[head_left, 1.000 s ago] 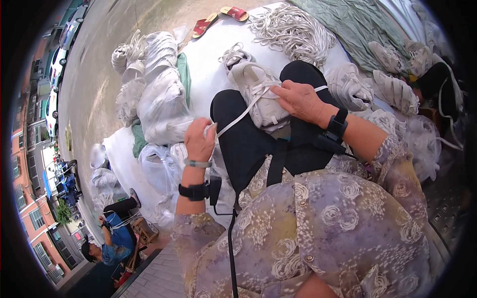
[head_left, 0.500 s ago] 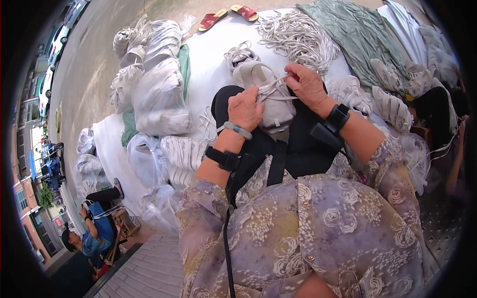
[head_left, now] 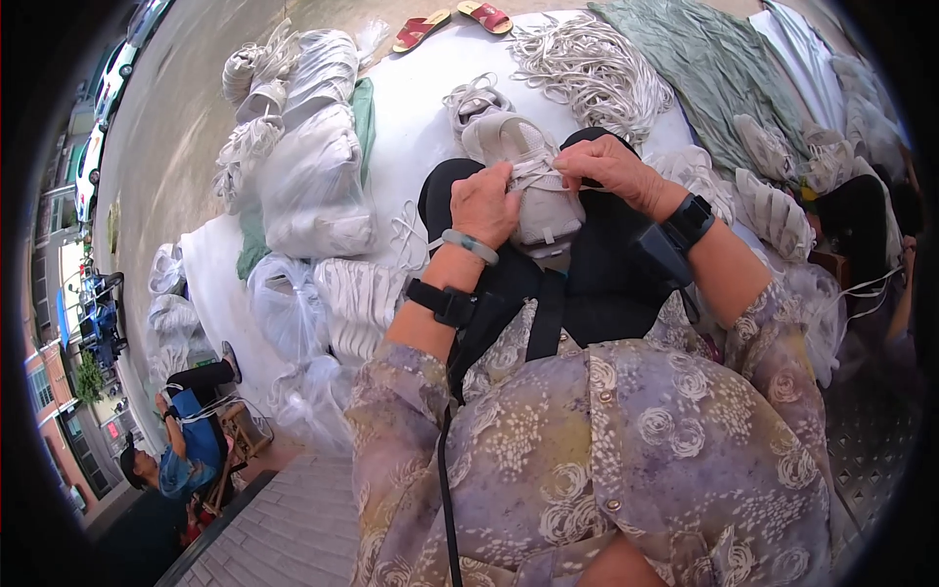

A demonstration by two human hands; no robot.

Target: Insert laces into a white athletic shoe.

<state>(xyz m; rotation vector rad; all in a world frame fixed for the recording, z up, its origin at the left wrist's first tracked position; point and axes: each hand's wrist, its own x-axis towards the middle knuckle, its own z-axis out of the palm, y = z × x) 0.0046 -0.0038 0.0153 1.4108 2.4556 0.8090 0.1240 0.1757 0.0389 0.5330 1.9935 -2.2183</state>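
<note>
A pale grey sneaker (head_left: 550, 219) rests between my knees, its toe toward me. Its whitish shoelace (head_left: 533, 170) crosses the tongue in loose strands. At the shoe's left side, my left hand (head_left: 486, 205) is closed, thumb and forefinger pinched at the lace; its other fingers are tucked out of sight. My right hand (head_left: 618, 174) pinches the lace on the other side, with a short end sticking out below the fingers. Just beyond stands another pale sneaker (head_left: 476, 102) with looped laces.
A heap of loose white laces (head_left: 597, 73) lies at the back. Bagged shoes (head_left: 318, 186) are stacked left, with more shoes (head_left: 773, 210) at right. Red sandals (head_left: 423, 31) sit at the far edge. A seated person (head_left: 191, 430) is at lower left; another person's arm shows at far right.
My right hand has come down and turned, its fingertips now nearer the middle of the lacing. The lace strand that was pulled out right is now drawn in closer to the shoe.
</note>
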